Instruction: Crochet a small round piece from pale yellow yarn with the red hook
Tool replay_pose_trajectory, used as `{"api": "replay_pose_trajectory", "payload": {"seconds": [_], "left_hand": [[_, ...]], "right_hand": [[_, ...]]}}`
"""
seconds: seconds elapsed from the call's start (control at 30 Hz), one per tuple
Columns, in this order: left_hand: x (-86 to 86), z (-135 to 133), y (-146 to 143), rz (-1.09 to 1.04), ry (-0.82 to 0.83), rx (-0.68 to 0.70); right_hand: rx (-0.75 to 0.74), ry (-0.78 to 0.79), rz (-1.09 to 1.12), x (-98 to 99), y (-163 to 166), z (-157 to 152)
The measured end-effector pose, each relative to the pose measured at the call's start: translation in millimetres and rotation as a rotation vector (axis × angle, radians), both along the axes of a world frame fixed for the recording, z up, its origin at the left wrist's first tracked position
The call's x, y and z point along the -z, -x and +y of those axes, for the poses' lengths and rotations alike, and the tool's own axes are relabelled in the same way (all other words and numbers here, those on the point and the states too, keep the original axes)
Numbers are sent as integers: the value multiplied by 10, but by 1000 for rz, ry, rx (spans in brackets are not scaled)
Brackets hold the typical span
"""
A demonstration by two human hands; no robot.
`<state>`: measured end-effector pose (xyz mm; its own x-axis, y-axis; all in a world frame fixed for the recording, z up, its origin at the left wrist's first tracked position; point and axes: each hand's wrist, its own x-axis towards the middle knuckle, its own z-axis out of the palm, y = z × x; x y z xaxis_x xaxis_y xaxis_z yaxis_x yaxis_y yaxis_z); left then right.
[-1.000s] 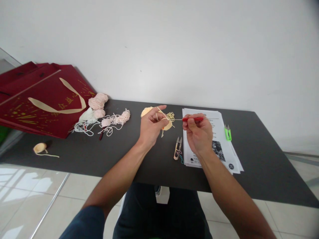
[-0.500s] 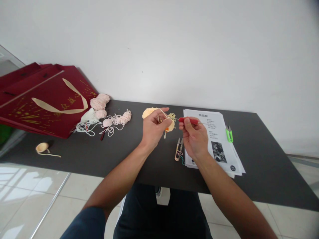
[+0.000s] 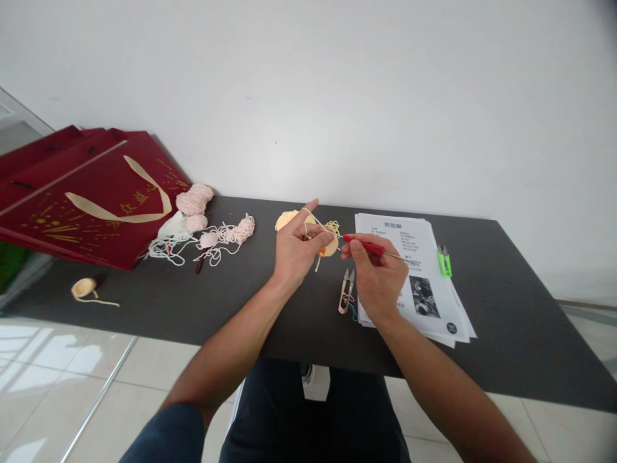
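My left hand pinches a small round cream crochet piece above the dark table, with cream yarn running over its raised forefinger. My right hand grips a red-handled crochet hook, whose metal tip points left into the piece. A cream yarn ball lies just behind my left hand. A tangle of loose cream yarn sits behind the piece.
Small thread snips lie between my hands. Printed sheets and green snips lie to the right. Pink and white yarn and red gift bags sit at the left. A small cream crochet cup rests near the left edge.
My right hand has moved left, bringing the hook's tip up to the crochet piece. My left forefinger has lifted with the yarn over it.
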<state>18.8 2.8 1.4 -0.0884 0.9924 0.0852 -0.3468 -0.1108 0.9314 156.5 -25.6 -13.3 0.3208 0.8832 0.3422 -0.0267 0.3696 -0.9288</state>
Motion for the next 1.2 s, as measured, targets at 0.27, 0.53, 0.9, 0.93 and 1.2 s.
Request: {"api": "replay_pose_trajectory", "payload": {"seconds": [0.27,0.53,0.9,0.93,1.2], "left_hand": [[15,0,-12,-228,99,42],[-19,34,32,-268,126,88],[-27,13,43,-198,104,130],[-29,16,49,-196,99,126],[-44,39,93,-203,61,145]], "right_hand": [[-21,-304,-272,136,16,-92],[-226,-20,284,86,5,132],[-275,-10,376,-26,-92,184],[-271,-11,372,-26,-96,187],[-293,-70,391,-13,-134,211]]}}
